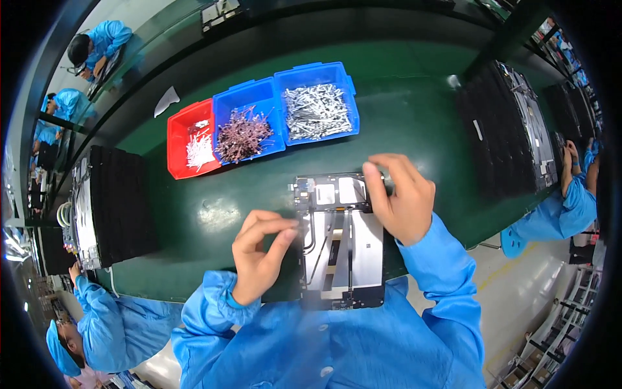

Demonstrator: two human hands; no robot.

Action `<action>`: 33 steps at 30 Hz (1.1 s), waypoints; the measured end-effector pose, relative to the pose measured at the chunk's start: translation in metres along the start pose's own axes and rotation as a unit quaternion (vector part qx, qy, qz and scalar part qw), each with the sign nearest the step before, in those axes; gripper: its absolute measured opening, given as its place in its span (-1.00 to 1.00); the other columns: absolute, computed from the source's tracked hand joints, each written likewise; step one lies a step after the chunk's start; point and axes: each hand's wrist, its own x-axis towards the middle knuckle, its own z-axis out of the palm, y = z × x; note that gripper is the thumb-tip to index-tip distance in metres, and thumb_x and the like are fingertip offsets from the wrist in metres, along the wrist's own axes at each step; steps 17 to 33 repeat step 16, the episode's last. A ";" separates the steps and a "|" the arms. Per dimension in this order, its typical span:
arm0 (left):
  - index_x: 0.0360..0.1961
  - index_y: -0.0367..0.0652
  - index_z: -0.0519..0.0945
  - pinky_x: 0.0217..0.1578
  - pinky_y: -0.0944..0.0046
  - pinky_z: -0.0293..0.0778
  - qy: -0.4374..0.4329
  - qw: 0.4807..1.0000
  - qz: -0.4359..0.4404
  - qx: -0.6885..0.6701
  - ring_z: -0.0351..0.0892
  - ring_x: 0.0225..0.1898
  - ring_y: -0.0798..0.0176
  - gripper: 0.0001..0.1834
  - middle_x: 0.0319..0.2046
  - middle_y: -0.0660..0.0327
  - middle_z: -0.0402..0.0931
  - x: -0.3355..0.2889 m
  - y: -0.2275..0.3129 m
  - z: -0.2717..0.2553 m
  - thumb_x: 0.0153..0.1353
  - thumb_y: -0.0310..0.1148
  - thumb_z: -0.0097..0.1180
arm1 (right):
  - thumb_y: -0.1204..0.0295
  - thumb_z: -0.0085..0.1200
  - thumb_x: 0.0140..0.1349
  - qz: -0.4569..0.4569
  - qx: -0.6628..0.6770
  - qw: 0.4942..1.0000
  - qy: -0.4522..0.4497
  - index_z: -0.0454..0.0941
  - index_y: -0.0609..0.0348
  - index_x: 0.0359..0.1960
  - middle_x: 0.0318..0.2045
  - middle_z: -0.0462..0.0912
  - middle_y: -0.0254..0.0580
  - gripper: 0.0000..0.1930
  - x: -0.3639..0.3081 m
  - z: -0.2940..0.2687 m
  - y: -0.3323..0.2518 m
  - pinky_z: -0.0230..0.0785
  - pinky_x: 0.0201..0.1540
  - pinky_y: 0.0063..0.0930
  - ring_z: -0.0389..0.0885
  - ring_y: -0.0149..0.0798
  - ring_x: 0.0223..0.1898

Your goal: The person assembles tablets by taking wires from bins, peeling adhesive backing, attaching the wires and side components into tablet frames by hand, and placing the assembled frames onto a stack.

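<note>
An opened tablet [363,249] lies in front of me at the table's near edge, its inner side up, with a pale plate, dark ribbon cables and a circuit board along the top. My left hand [259,249] is at its left edge, thumb and forefinger bent together in a pinch; anything between the tips is too small to make out. Over the tablet's upper right corner is my right hand [405,201], thumb and forefinger tips also brought close together. Whatever they may hold cannot be seen.
Beyond the tablet stand a red bin [175,149] of small white parts, a blue bin [220,104] of thin purplish cables and another blue bin [353,107] of silvery-white parts. Black stacked trays [123,207] rise at left, more stacked trays [495,136] at right. Co-workers sit on both sides.
</note>
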 end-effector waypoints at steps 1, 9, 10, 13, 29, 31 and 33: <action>-0.17 -0.29 0.77 -0.12 0.34 0.50 0.002 0.999 0.034 -0.028 0.60 -0.18 0.27 -0.84 -0.26 0.15 0.61 0.010 0.002 0.003 0.22 -0.67 0.34 | 0.31 0.40 0.23 -0.023 0.126 0.990 -0.052 0.70 0.16 -0.17 -0.23 0.76 -0.04 -0.76 0.000 -0.005 -0.008 0.63 -0.34 -0.22 0.78 0.02 -0.33; -0.17 -0.27 0.77 -0.15 0.31 0.52 -0.002 0.996 0.088 -0.018 0.62 -0.19 0.25 -0.80 -0.25 0.15 0.63 0.028 -0.019 0.011 0.19 -0.69 0.36 | 0.51 0.40 0.24 -0.080 0.364 0.909 -0.188 0.73 0.25 -0.07 -0.44 0.74 -0.22 -0.76 -0.006 0.021 -0.037 0.31 -0.59 -0.54 0.53 -0.50 -0.65; -0.17 -0.26 0.77 -0.16 0.31 0.53 0.005 0.995 0.095 -0.001 0.63 -0.20 0.24 -0.80 -0.26 0.15 0.63 0.027 -0.021 0.010 0.19 -0.68 0.37 | 0.51 0.40 0.24 -0.079 0.366 0.907 -0.190 0.73 0.25 -0.07 -0.44 0.74 -0.22 -0.76 -0.008 0.023 -0.037 0.31 -0.59 -0.54 0.53 -0.50 -0.65; -0.18 -0.24 0.78 -0.17 0.30 0.54 0.018 0.993 0.109 0.042 0.64 -0.20 0.22 -0.81 -0.27 0.15 0.63 0.025 -0.024 0.008 0.17 -0.65 0.40 | 0.52 0.38 0.26 -0.082 0.321 0.925 -0.185 0.78 0.17 -0.13 -0.46 0.75 -0.22 -0.84 -0.013 0.032 -0.032 0.39 -0.57 -0.54 0.63 -0.46 -0.59; -0.17 -0.20 0.78 -0.18 0.31 0.54 0.027 0.986 0.130 0.095 0.65 -0.21 0.20 -0.80 -0.25 0.15 0.65 0.026 -0.021 0.008 0.17 -0.62 0.43 | 0.51 0.38 0.25 -0.073 0.322 0.925 -0.189 0.78 0.14 -0.10 -0.40 0.76 -0.18 -0.81 -0.014 0.030 -0.035 0.51 -0.52 -0.50 0.66 -0.39 -0.56; -0.17 -0.20 0.78 -0.18 0.31 0.54 0.027 0.986 0.130 0.095 0.65 -0.21 0.20 -0.80 -0.25 0.15 0.65 0.026 -0.021 0.008 0.17 -0.62 0.43 | 0.51 0.38 0.25 -0.073 0.322 0.925 -0.189 0.78 0.14 -0.10 -0.40 0.76 -0.18 -0.81 -0.014 0.030 -0.035 0.51 -0.52 -0.50 0.66 -0.39 -0.56; -0.17 -0.20 0.78 -0.18 0.31 0.54 0.027 0.986 0.130 0.095 0.65 -0.21 0.20 -0.80 -0.25 0.15 0.65 0.026 -0.021 0.008 0.17 -0.62 0.43 | 0.51 0.38 0.25 -0.073 0.322 0.925 -0.189 0.78 0.14 -0.10 -0.40 0.76 -0.18 -0.81 -0.014 0.030 -0.035 0.51 -0.52 -0.50 0.66 -0.39 -0.56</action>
